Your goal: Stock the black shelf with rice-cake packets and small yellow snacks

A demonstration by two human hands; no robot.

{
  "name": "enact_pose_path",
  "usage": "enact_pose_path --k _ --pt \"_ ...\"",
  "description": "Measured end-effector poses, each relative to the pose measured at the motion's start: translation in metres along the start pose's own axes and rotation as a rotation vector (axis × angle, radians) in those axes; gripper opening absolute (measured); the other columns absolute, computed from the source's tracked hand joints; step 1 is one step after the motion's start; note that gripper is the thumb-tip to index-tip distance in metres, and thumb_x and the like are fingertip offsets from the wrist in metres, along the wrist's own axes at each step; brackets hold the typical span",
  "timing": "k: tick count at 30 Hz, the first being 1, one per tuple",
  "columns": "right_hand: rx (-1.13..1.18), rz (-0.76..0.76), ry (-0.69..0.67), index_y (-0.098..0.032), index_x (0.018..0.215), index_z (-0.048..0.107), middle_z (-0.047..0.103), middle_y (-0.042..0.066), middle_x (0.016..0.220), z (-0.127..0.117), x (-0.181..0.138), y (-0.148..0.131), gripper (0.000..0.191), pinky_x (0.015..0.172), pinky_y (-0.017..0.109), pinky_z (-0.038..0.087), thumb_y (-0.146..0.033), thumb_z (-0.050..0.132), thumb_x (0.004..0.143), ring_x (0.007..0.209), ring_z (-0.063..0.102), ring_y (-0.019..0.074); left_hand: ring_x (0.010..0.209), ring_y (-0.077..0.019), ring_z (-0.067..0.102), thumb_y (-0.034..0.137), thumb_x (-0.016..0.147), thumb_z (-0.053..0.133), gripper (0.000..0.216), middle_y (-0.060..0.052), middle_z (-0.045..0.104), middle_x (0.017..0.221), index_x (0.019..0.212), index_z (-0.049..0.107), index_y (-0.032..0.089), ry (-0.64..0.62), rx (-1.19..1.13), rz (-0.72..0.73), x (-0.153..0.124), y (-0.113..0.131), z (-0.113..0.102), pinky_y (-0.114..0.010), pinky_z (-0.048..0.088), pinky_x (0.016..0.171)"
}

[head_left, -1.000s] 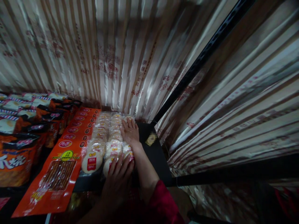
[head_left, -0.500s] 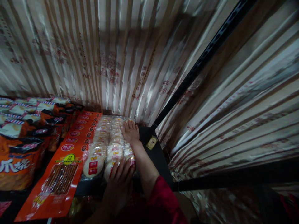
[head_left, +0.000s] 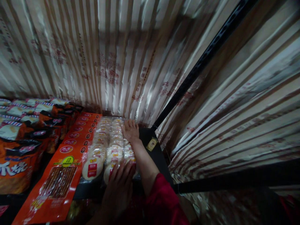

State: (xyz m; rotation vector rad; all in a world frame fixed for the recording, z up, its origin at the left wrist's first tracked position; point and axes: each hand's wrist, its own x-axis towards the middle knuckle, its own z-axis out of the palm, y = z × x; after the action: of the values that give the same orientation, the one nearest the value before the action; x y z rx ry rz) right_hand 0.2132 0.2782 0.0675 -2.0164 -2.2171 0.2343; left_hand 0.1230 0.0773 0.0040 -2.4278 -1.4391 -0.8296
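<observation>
Clear plastic packs of round rice crackers (head_left: 110, 147), stacked in rows and each showing a red label, lay on a dark shelf (head_left: 154, 156) under both of the person's hands. The right hand (head_left: 130, 130) rested flat, fingers spread, on the far end of the rows, close to the striped satin curtain (head_left: 117, 56) behind. The left hand (head_left: 119, 184) lay open with fingers splayed over the near end of the same packs, well apart from the right; neither hand was closed around anything. A red sleeve (head_left: 161, 200) covered the right forearm. Just to the left of the hands, long orange packets (head_left: 63, 168) with a clear window showing reddish-brown sticks sat side by side. Farther left stood orange-and-black snack bags (head_left: 21, 143) in rows. A small gold tag (head_left: 152, 144) sat on the shelf just right of the right wrist, beside a black shelf post (head_left: 199, 65).
</observation>
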Motion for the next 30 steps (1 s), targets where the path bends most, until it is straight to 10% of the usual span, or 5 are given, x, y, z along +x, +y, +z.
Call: enact_pose_path --k 13,30 --pt "0.017 -0.020 -0.024 -0.023 0.145 0.026 0.015 0.004 0.155 -0.007 -0.002 -0.002 0.062 0.113 0.043 0.002 -0.053 0.011 0.094 0.143 0.004 0.0205 0.138 -0.0248 0.023 0.038 0.086 0.047 0.058 -0.001 0.034 0.149 0.141 0.035 0.023 -0.032 0.015 0.073 -0.001 -0.003 -0.002 -0.042 0.008 0.115" --pt "-0.021 -0.062 -0.089 -0.015 0.147 0.021 0.016 0.008 0.154 0.011 -0.013 -0.069 0.068 0.114 0.040 0.005 -0.055 0.011 0.093 0.143 0.006 0.0201 0.132 -0.0225 0.034 0.032 0.087 0.037 0.049 -0.008 0.058 0.128 0.132 0.047 0.014 0.093 0.136 -0.025 -0.008 -0.011 -0.018 -0.041 0.003 0.116"
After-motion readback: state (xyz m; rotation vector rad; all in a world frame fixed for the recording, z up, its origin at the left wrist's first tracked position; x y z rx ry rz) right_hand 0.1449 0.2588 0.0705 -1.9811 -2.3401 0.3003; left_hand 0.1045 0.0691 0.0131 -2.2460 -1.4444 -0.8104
